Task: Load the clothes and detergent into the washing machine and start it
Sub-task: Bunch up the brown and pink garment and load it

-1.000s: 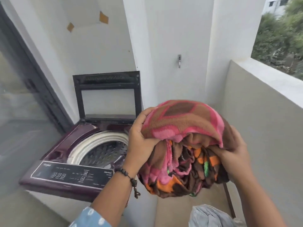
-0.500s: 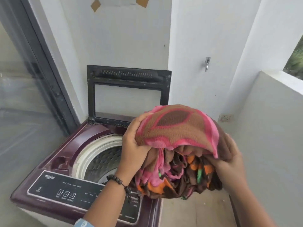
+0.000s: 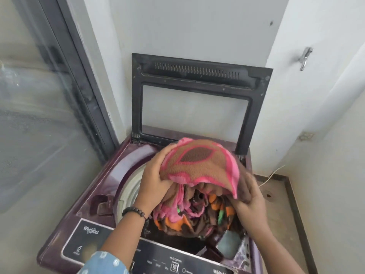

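over the open washing machine (image 3: 110,175) — both hands' fingers (image 3: 158,165) grip bundled clothes (image 3: 199,186) w/ curled hold.

Washing machine (image 3: 118,171) mouth largely filled by the bundle of clothes (image 3: 199,186), held over it between left hand (image 3: 156,180) and right hand (image 3: 250,202); only a sliver of white tub rim (image 3: 128,186) shows open at the machine's left. Raised lid (image 3: 199,95) stands upright at the machine's back edge, blocking reach from behind. Sliding glass door (image 3: 39,105) hems the machine's left; bare floor (image 3: 276,194) lies open to its right.
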